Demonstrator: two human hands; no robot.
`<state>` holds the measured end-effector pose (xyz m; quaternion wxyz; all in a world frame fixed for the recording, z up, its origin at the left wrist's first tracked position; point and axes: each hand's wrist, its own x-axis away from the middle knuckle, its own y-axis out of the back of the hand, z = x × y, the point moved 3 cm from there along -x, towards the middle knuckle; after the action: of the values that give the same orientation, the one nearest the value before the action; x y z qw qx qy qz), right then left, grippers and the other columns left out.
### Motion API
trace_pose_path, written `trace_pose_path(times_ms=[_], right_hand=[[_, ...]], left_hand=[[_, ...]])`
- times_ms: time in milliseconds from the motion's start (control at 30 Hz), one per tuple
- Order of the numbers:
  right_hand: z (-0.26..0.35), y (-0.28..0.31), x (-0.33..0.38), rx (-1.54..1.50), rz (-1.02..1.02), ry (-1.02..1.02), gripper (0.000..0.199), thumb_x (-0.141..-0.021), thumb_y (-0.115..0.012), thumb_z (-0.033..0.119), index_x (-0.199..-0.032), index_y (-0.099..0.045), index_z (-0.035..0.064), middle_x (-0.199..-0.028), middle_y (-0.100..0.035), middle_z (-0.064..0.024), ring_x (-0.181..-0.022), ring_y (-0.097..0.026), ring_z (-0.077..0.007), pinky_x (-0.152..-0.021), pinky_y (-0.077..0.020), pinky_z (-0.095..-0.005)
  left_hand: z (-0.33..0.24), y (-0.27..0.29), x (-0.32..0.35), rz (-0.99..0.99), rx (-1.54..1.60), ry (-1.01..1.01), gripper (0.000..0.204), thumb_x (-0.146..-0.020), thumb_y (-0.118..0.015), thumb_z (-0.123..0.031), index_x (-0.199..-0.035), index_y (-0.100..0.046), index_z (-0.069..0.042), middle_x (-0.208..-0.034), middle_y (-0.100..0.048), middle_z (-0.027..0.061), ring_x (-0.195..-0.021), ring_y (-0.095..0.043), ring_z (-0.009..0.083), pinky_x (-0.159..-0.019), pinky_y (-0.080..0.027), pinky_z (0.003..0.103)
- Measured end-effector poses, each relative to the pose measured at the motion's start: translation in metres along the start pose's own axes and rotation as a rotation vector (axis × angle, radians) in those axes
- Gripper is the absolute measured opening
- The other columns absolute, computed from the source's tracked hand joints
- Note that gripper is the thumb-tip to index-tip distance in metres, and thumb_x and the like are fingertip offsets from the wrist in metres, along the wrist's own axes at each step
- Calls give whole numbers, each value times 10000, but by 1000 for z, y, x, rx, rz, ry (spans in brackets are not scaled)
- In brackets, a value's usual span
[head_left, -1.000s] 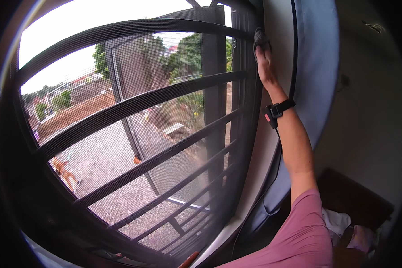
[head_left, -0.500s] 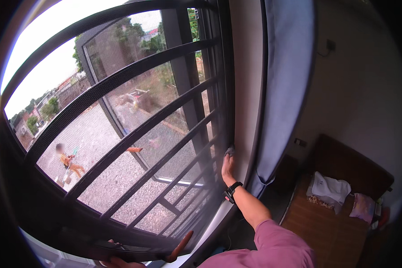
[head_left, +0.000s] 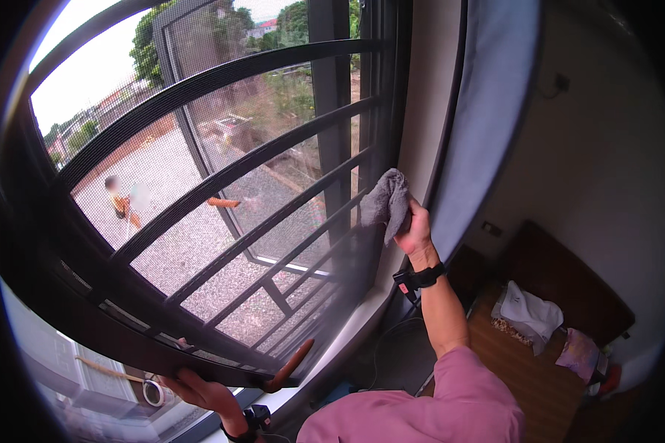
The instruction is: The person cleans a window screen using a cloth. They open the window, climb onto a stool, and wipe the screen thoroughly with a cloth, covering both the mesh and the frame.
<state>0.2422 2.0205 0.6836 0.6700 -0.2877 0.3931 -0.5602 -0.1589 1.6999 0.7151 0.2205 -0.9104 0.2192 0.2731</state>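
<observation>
A crumpled grey cloth (head_left: 386,203) hangs from my right hand (head_left: 415,227), whose fingers are closed on it. The cloth is in front of the window's dark right side frame (head_left: 400,81), beside the pale wall edge; whether it touches the frame I cannot tell. At the lower left, my left hand (head_left: 203,395) grips the bottom edge of the dark screen sash (head_left: 111,303), with a fingertip showing on the inner side. This sash stands tilted, with mesh and dark bars. To the right of my left hand an orange-brown handle (head_left: 294,363) sticks up from the sash's lower corner.
Beyond the mesh a glass pane (head_left: 266,184) stands swung outward, with another orange-brown handle (head_left: 223,202). A person (head_left: 122,203) is outside on the gravel. A blue-grey curtain (head_left: 488,111) hangs at the right. Behind it stands a bed (head_left: 488,343) with white cloth and a pillow.
My right hand has come up off the side frame, and more of the cloth shows. My left hand has come further into view on the sash edge. The whole view has shifted.
</observation>
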Motion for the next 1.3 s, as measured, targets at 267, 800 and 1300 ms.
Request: trace_pose_path(times_ms=[267,800,1300], right_hand=[[-27,-118,31,431,284,280,272,-1053,-506,47,-1292,-632,12,-1180,-694,-52,-1081,-648,-144,-954,-501,-264],[-45,-123,-36,1340,-276,1256,283,-967,-624,15,-1246,-675,2,-1397,-557,-161,-1251,-535,-364,-1080,-410,-475],[-87,-251,79,1356,676,1361,451,-886,-697,105,-1314,-626,-17,-1400,-522,-224,-1208,-559,-393,-1087,-432,-477]], left_hand=[[-1,-1,-3,15,-5,-7,436,-1131,-384,-249,-1451,-417,46,-1279,-655,233,-1147,-652,274,-1011,-507,379],[1,5,-3,-5,18,-26,396,-1139,-376,-239,-1432,-428,23,-1274,-654,203,-1123,-654,254,-1016,-497,371],[3,8,-2,91,7,-19,374,-1127,-410,-230,-1413,-427,11,-1268,-647,176,-1131,-641,227,-1011,-506,369]])
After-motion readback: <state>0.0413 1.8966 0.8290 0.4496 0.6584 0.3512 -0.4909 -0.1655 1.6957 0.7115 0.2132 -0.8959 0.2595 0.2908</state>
